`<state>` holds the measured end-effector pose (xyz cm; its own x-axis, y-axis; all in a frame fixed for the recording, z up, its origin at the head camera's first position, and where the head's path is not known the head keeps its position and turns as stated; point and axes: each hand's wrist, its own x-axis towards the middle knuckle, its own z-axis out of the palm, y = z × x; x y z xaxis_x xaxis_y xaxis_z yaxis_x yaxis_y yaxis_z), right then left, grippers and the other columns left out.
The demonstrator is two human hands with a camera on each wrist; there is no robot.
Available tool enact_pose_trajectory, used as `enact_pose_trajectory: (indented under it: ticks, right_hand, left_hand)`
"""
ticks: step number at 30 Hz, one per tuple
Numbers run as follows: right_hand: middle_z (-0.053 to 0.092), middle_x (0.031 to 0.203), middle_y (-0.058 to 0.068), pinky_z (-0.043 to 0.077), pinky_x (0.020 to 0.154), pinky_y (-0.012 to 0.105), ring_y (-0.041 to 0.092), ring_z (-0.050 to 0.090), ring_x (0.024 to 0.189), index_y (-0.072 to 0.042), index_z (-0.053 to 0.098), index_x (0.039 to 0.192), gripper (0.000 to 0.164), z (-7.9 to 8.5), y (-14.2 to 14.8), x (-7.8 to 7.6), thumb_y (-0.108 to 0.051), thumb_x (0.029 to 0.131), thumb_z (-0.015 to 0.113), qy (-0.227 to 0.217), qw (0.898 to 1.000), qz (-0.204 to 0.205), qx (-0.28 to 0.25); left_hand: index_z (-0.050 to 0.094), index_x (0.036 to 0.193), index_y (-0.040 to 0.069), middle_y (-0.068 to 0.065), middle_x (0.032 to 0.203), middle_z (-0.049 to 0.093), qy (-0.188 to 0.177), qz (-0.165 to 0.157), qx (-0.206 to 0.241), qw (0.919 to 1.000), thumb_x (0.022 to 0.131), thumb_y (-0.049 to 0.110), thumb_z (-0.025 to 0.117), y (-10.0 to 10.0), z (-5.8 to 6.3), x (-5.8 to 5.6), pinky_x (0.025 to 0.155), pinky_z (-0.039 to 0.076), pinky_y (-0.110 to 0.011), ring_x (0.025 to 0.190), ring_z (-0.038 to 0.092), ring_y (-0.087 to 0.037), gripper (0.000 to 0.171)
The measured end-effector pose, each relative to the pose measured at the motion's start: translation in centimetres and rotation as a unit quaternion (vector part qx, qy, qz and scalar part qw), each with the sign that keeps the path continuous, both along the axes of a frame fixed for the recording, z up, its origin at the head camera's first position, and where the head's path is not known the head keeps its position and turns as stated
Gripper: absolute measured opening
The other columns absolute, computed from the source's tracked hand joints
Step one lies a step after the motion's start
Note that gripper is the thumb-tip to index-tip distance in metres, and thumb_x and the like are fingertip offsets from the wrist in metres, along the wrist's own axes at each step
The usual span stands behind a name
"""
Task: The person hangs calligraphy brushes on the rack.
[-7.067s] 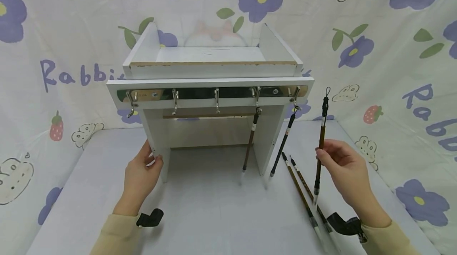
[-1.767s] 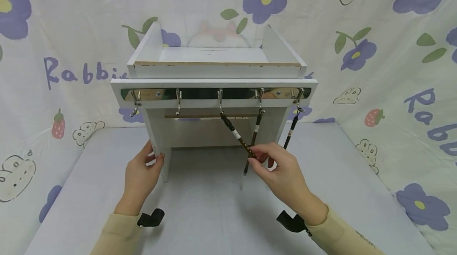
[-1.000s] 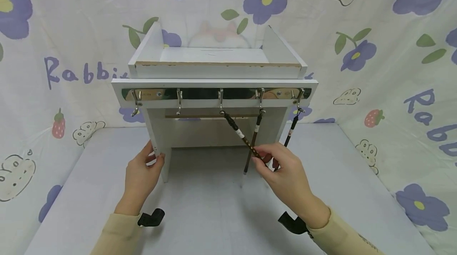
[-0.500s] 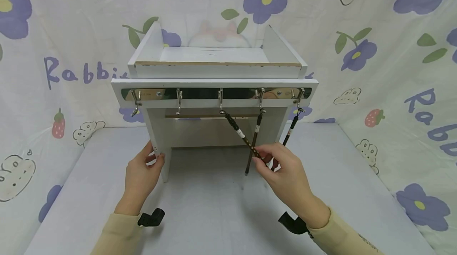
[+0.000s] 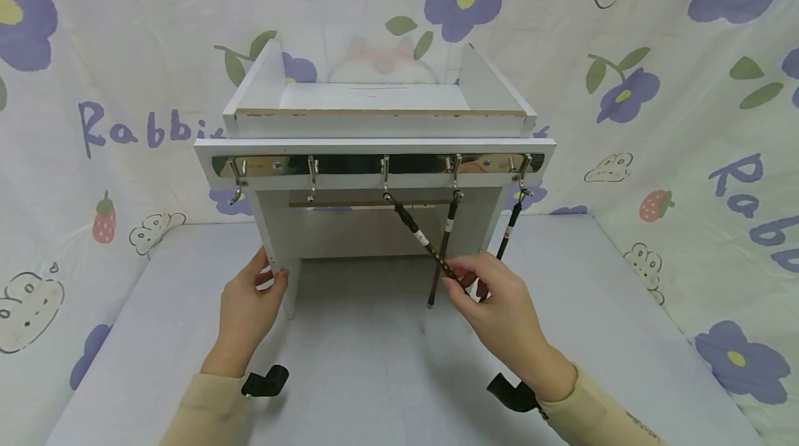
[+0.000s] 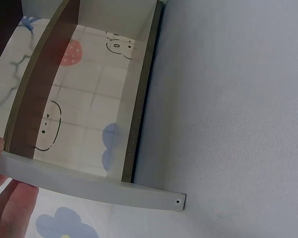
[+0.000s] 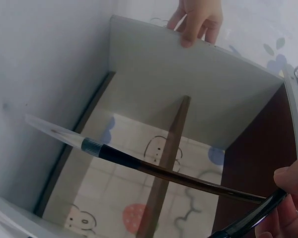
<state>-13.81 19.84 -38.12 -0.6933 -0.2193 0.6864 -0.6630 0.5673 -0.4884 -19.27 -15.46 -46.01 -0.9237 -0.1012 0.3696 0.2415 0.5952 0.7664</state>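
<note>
My right hand [image 5: 499, 300] pinches the speckled dark handle of a calligraphy brush [image 5: 423, 241] between thumb and fingers. That brush slants up to the middle hook [image 5: 385, 172], its top end at the hook tip; whether the loop is over it is too small to tell. A second brush [image 5: 448, 224] hangs from the hook to the right, and a third brush [image 5: 510, 220] from the far-right hook, partly behind my hand. My left hand [image 5: 250, 304] grips the left side panel [image 5: 270, 252] of the white shelf [image 5: 374, 128], thumb in front.
A gold-coloured hook rail [image 5: 349, 164] crosses the shelf front; its two left hooks hold nothing. The white-covered table [image 5: 349, 376] extends around the shelf. A patterned cloth [image 5: 143, 50] hangs behind. In the right wrist view a brush with a clear cap [image 7: 54, 130] crosses the shelf interior.
About seven seconds ago my right hand held a brush upright at the right, above two brushes lying on the table. It has moved left to the middle hook. Over the last second it stays nearly still.
</note>
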Motion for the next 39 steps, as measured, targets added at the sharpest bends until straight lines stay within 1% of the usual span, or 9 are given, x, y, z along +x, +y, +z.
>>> enact_pose_trajectory:
  ticks: [8, 13, 19, 25, 30, 36, 39]
  right_hand:
    - [0.064, 0.092, -0.008, 0.048, 0.058, 0.025, 0.007, 0.058, 0.08, -0.014, 0.068, 0.106, 0.024, -0.6, -0.3, -0.2, -0.004, 0.084, 0.073, -0.018, 1.0, 0.008, 0.001]
    - [0.063, 0.092, -0.009, 0.05, 0.06, 0.025, 0.006, 0.058, 0.08, -0.013, 0.067, 0.107, 0.023, -0.9, -0.8, -0.2, -0.007, 0.085, 0.073, -0.034, 0.999, 0.009, 0.001]
    - [0.063, 0.091, -0.009, 0.051, 0.062, 0.024, 0.006, 0.059, 0.08, -0.016, 0.066, 0.107, 0.023, -1.8, -1.3, -0.4, -0.009, 0.086, 0.073, -0.045, 0.999, 0.009, -0.006]
    - [0.064, 0.092, -0.008, 0.052, 0.059, 0.024, 0.007, 0.06, 0.08, -0.014, 0.066, 0.107, 0.022, -2.3, -2.3, -0.7, -0.009, 0.086, 0.073, -0.059, 0.998, 0.02, -0.019]
    - [0.065, 0.092, -0.009, 0.05, 0.056, 0.023, 0.006, 0.06, 0.077, -0.014, 0.067, 0.105, 0.021, -2.5, -3.2, -0.9, -0.009, 0.085, 0.074, -0.085, 0.996, 0.017, -0.036]
    - [0.066, 0.091, -0.008, 0.051, 0.057, 0.023, 0.006, 0.062, 0.075, -0.014, 0.068, 0.105, 0.019, -2.7, -4.1, -1.0, -0.013, 0.087, 0.074, -0.103, 0.993, 0.015, -0.048]
    - [0.066, 0.091, -0.008, 0.052, 0.057, 0.025, 0.006, 0.061, 0.073, -0.014, 0.068, 0.105, 0.019, -2.8, -4.6, -1.2, -0.013, 0.087, 0.073, -0.116, 0.991, 0.019, -0.063]
  left_hand:
    - [0.046, 0.145, 0.016, -0.011, 0.131, 0.059, 0.002, 0.002, 0.002, 1.0, 0.095, 0.02, 0.061, 0.1, 0.0, 0.0, 0.08, 0.057, -0.041, 0.104, 0.065, -0.03, 0.053]
    - [0.047, 0.145, 0.016, -0.013, 0.13, 0.059, 0.002, 0.0, 0.007, 1.0, 0.095, 0.018, 0.061, 0.2, 0.0, 0.0, 0.08, 0.057, -0.041, 0.104, 0.065, -0.031, 0.052]
    - [0.047, 0.145, 0.017, -0.013, 0.131, 0.059, 0.002, 0.0, 0.005, 1.0, 0.094, 0.019, 0.062, 0.2, 0.0, 0.1, 0.08, 0.057, -0.04, 0.104, 0.065, -0.03, 0.053]
    - [0.047, 0.145, 0.017, -0.013, 0.13, 0.06, 0.002, 0.001, 0.006, 1.0, 0.095, 0.02, 0.061, 0.2, 0.1, 0.0, 0.079, 0.057, -0.04, 0.104, 0.065, -0.03, 0.053]
    - [0.047, 0.145, 0.017, -0.015, 0.129, 0.06, 0.003, -0.001, 0.007, 1.0, 0.095, 0.019, 0.061, 0.2, 0.1, 0.1, 0.079, 0.057, -0.042, 0.103, 0.065, -0.032, 0.052]
    - [0.048, 0.144, 0.016, -0.015, 0.128, 0.06, 0.007, 0.0, 0.005, 1.0, 0.095, 0.018, 0.06, 0.2, 0.2, 0.1, 0.08, 0.057, -0.042, 0.103, 0.065, -0.032, 0.051]
    - [0.047, 0.145, 0.016, -0.015, 0.129, 0.06, 0.006, 0.0, 0.004, 1.0, 0.095, 0.018, 0.061, 0.1, 0.2, 0.1, 0.079, 0.057, -0.042, 0.103, 0.065, -0.032, 0.051]
